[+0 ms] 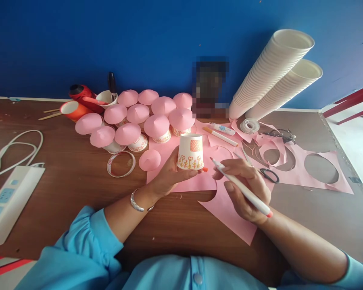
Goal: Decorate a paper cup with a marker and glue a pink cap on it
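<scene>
My left hand (172, 173) is closed around an upside-down white paper cup (190, 151), held above the pink paper. Flowers in orange and yellow run round the cup's lower part, and a red patterned square sits higher up. In my right hand (248, 189) is a white marker (245, 191) with a red end, its tip pointing at the cup but apart from it. A small red marker cap (205, 169) shows beside the cup by my left fingers. One loose pink paper cone (149, 160) lies left of my left hand.
Several cups topped with pink cones (157, 125) stand behind. Tall stacks of paper cups (272, 68) lean against the blue wall. Scissors (269, 175), tape (249, 125), a glue tube (222, 129) and cut pink paper (299, 161) lie right; a power strip (15, 205) and tape roll (121, 164) lie left.
</scene>
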### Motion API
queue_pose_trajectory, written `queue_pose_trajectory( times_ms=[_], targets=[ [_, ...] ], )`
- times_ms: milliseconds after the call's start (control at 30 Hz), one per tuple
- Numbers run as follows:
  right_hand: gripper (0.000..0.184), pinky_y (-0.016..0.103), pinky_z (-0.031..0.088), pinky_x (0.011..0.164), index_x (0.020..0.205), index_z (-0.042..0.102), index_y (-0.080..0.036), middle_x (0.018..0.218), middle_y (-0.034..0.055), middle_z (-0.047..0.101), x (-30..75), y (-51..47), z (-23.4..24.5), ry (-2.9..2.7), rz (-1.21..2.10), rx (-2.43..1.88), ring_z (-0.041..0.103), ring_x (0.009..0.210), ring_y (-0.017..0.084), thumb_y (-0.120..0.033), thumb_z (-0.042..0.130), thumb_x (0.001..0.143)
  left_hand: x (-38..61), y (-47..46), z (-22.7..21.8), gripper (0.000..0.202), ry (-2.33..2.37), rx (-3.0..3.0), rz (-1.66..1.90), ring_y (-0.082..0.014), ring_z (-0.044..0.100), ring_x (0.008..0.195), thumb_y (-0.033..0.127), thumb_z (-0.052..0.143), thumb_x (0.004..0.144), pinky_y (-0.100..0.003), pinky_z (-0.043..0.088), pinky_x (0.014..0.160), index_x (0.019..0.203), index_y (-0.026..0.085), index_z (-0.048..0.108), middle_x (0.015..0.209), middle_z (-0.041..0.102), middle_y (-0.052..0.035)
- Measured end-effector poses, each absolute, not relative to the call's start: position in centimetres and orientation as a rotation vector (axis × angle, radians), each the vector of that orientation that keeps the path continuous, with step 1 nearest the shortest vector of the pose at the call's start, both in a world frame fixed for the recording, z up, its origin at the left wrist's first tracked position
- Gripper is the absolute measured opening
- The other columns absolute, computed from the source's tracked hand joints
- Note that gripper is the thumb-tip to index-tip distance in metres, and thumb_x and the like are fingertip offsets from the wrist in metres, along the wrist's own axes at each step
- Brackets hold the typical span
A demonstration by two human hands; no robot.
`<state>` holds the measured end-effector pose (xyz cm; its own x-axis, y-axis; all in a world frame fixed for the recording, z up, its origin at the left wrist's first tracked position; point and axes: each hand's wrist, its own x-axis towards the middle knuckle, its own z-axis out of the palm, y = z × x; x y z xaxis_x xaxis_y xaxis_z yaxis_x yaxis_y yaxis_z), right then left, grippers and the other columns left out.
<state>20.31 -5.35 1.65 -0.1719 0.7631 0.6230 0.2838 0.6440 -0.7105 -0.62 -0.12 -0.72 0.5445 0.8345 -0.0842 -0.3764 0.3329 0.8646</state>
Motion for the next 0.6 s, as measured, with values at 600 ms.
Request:
queue_pose_trajectory(
  times_ms=[600],
  targets=[
    [0.020, 0.028, 0.062, 0.061, 0.112, 0.058, -0.016, 0.083, 0.0072, 0.070, 19.2, -5.3, 1.2, -1.935, 0.304, -0.768, 0.073, 0.076, 0.018, -0.010, 0.058, 0.092, -0.9, -0.4, -1.1, 0.041, 0.568, 0.880, 0.863, -0.0245, 0.069, 0.104, 0.030, 0.079, 0.083, -0.040, 0.054, 0.094, 0.120, 0.022, 0.063, 0.108, 0.070, -0.0061]
  ],
)
